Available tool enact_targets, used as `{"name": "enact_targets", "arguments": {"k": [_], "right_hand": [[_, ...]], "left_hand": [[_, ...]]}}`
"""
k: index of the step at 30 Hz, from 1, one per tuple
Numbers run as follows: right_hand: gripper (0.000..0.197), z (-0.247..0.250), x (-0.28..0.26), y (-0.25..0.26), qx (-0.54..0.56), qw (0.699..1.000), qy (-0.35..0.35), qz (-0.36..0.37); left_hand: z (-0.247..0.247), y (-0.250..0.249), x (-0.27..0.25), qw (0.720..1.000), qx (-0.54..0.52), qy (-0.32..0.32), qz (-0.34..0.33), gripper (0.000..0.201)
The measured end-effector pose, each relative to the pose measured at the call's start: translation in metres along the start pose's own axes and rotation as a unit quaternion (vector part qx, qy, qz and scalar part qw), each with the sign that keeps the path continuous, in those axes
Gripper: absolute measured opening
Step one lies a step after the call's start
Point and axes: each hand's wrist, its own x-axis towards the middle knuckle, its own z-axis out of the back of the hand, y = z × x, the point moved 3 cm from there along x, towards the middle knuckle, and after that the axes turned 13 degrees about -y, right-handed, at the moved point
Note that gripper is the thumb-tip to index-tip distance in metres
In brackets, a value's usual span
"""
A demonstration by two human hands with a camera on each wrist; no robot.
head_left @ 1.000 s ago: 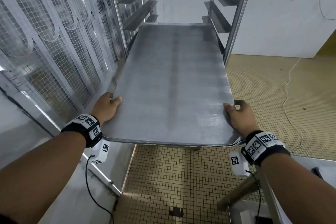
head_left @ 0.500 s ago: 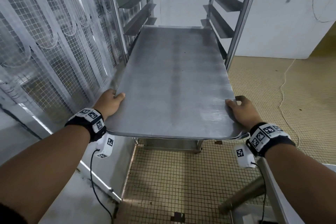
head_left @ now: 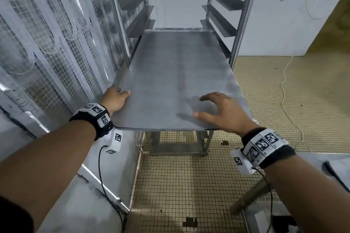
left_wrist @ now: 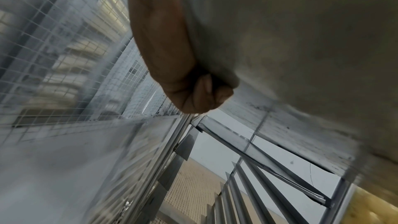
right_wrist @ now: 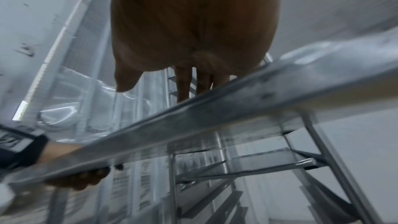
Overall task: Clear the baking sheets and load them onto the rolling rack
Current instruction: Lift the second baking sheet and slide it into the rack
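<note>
A grey metal baking sheet (head_left: pixel 176 81) lies level, its far end between the ledges of the rolling rack (head_left: pixel 244 17). My left hand (head_left: pixel 121 94) grips the sheet's near left corner, thumb on top. In the left wrist view its fingers (left_wrist: pixel 200 94) curl under the sheet's edge (left_wrist: pixel 301 40). My right hand (head_left: pixel 206 106) is spread, fingers straight, over the sheet's near right part, casting a shadow on it; whether it touches is unclear. In the right wrist view the right fingers (right_wrist: pixel 185 84) reach past the sheet's near rim (right_wrist: pixel 215 117).
Angled rack ledges (head_left: pixel 221 19) line both sides above the sheet. A wire mesh panel (head_left: pixel 56 43) stands close on the left. Below is tiled floor (head_left: pixel 180 185) with a cord (head_left: pixel 284 81) at the right. A steel table corner (head_left: pixel 322 159) sits at lower right.
The sheet has slid farther into the rack. My right hand let go of the sheet's right edge and moved over its top, fingers spread. The left hand keeps its grip.
</note>
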Motion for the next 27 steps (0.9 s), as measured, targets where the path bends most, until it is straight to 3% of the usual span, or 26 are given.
{"name": "enact_targets", "arguments": {"k": [3,5,13,19,23,27], "right_hand": [[0.093,-0.016,-0.011,0.011,-0.029,0.998,0.052,0.036],[0.097,-0.022,-0.015,0.013,-0.061,0.994,0.068,0.061],[0.068,-0.031,-0.015,0.016,-0.098,0.991,0.028,0.081],[0.063,-0.037,-0.016,0.014,-0.112,0.990,0.018,0.080],[0.064,-0.039,-0.015,0.012,-0.108,0.991,0.011,0.078],[0.062,-0.038,-0.008,0.012,-0.106,0.992,0.000,0.066]], "left_hand": [[0.001,-0.001,-0.002,1.000,-0.005,-0.003,0.007,0.038],[0.004,0.001,-0.002,1.000,-0.018,-0.004,0.023,0.052],[0.014,0.001,-0.014,0.999,-0.020,0.037,0.014,0.074],[0.011,-0.007,-0.034,0.984,0.105,0.107,-0.099,0.065],[0.010,-0.017,-0.044,0.953,0.182,0.130,-0.203,0.110],[0.001,-0.042,-0.075,0.918,0.183,0.213,-0.278,0.114]]}}
